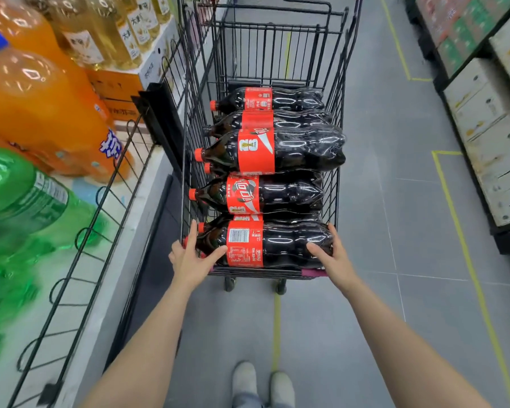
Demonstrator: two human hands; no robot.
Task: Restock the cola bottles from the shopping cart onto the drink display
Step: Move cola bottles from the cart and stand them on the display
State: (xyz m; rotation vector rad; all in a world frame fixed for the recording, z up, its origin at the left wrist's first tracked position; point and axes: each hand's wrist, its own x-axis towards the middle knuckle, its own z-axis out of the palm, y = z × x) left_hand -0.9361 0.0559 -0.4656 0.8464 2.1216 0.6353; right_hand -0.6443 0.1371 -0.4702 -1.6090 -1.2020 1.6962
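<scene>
I have both hands on the nearest cola bottle [265, 245], which lies on its side at the handle end of the shopping cart [334, 119], cap pointing toward the display. My left hand [193, 254] wraps the neck and shoulder, thumb laid over the top near the label, fingers reaching round the far side. My right hand [329, 251] cups the base end, fingers curled over it. So both are grasping this one bottle, which I judge is not yet lifted clear.

What could go wrong: the bottle is big, smooth and probably heavy. If my right hand slips on the rounded base as I lift, that end drops and could knock the bottles beneath it or catch the cart's wire rim. It seems to rest on another bottle, so pulling it off might set that one rolling. Swinging it out, the cap end could strike the cart's side wall.

Further from me in the cart, more cola bottles [271, 151] lie stacked crosswise, at least two layers deep. Just beside the cart, on the cap side, runs the drink display [80, 254] with its black wire front rail, holding green bottles [21, 195] and orange bottles [39, 98]. That rail stands between the cart and the shelf surface, so I must carry the bottle over it. On the cart's opposite side, across the aisle floor, sit stacked cartons [489, 136], well apart.
</scene>
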